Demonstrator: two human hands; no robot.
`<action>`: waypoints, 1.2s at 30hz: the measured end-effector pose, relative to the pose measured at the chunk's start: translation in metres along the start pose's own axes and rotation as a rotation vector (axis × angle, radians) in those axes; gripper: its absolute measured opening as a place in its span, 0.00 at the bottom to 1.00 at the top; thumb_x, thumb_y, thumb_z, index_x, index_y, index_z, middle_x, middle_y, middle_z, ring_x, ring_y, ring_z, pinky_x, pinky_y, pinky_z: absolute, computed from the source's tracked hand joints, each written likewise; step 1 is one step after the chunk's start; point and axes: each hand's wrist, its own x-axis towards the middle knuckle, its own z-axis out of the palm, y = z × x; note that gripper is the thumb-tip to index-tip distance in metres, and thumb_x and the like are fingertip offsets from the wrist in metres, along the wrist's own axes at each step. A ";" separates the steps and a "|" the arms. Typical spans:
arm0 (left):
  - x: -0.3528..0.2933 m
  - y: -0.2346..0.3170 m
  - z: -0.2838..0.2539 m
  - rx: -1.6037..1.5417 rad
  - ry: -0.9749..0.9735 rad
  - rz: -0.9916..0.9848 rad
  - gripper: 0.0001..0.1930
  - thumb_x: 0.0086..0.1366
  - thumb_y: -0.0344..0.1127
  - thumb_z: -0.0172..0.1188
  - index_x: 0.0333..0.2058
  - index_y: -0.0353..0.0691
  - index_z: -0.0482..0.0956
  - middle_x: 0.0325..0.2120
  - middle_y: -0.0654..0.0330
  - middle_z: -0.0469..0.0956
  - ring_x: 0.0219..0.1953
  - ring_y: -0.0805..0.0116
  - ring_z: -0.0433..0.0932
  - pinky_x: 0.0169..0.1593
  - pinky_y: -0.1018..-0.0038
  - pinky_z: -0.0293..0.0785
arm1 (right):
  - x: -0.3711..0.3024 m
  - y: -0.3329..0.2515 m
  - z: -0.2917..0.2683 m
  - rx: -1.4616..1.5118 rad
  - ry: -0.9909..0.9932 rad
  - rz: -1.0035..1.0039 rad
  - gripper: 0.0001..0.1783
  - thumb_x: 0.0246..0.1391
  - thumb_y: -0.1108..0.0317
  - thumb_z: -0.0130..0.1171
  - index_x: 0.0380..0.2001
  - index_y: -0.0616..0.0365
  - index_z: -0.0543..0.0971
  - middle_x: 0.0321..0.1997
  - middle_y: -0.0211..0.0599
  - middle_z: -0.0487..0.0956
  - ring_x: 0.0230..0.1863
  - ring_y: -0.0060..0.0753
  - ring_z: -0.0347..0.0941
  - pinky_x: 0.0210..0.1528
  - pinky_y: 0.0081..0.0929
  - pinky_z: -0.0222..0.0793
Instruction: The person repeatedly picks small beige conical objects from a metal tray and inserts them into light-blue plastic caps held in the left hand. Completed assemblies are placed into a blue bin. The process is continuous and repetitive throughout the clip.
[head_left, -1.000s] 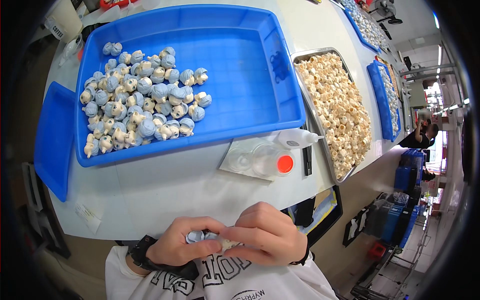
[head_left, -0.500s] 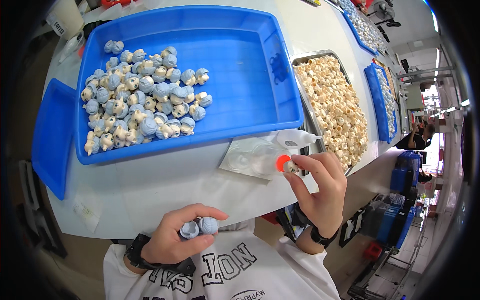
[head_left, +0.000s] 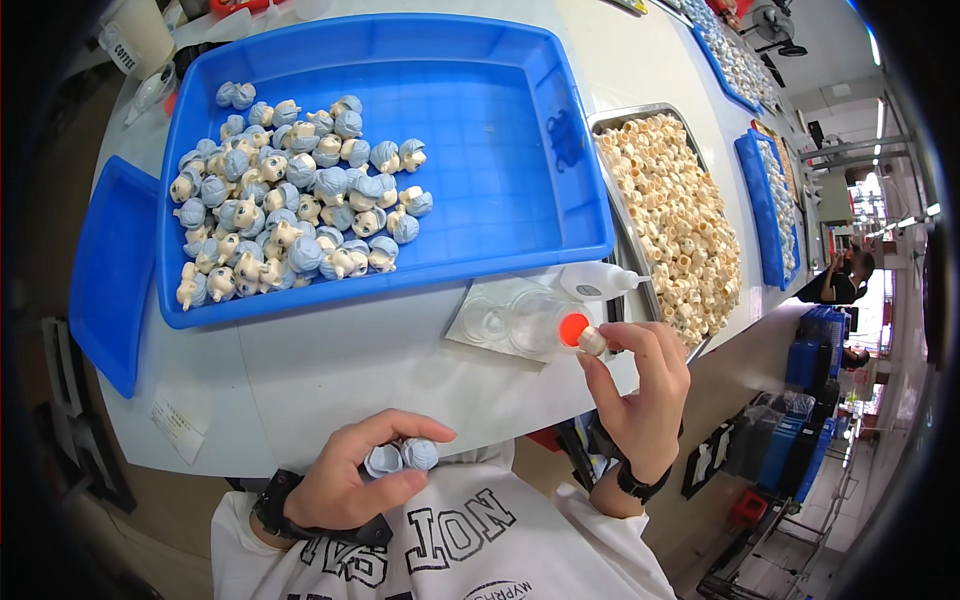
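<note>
Between the curled thumb and fingers of my left hand sit light-blue doll hair pieces, one turned to show its hollow inside. My right hand pinches a small cream doll head piece by thumb and fingertips. That piece is right beside the red-orange end of a clear plastic container lying on a pale pad; whether they touch I cannot tell. A white squeeze bottle with a narrow nozzle lies just beyond it.
A large blue tray holds many blue-haired doll heads on its left side. To its right, a metal tray is heaped with cream pieces. Another blue container stands at the left table edge, near a paper slip. Other people work far right.
The cream head piece has turned in my right fingers and sits slightly further right and lower. My left hand keeps its hold on the blue pieces. The whole view has shifted a little.
</note>
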 end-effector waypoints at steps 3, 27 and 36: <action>0.000 0.001 0.000 -0.030 -0.002 -0.039 0.17 0.56 0.32 0.53 0.45 0.34 0.70 0.34 0.62 0.73 0.35 0.78 0.69 0.42 0.80 0.64 | -0.003 0.002 0.001 0.022 0.025 0.015 0.14 0.35 0.73 0.65 0.30 0.58 0.75 0.27 0.34 0.74 0.29 0.37 0.68 0.31 0.31 0.58; 0.009 -0.016 0.006 -0.100 0.084 0.200 0.17 0.61 0.39 0.53 0.43 0.33 0.69 0.30 0.62 0.72 0.27 0.81 0.67 0.29 0.84 0.63 | -0.021 -0.056 0.039 1.224 -0.258 -0.095 0.19 0.42 0.71 0.65 0.37 0.66 0.71 0.43 0.58 0.75 0.33 0.40 0.78 0.31 0.25 0.73; 0.005 -0.018 0.006 -0.165 0.066 0.087 0.13 0.58 0.34 0.51 0.41 0.33 0.69 0.31 0.64 0.72 0.33 0.79 0.68 0.37 0.80 0.65 | -0.033 -0.057 0.034 1.306 -0.327 0.104 0.18 0.45 0.70 0.63 0.37 0.68 0.71 0.43 0.57 0.75 0.38 0.40 0.78 0.35 0.25 0.74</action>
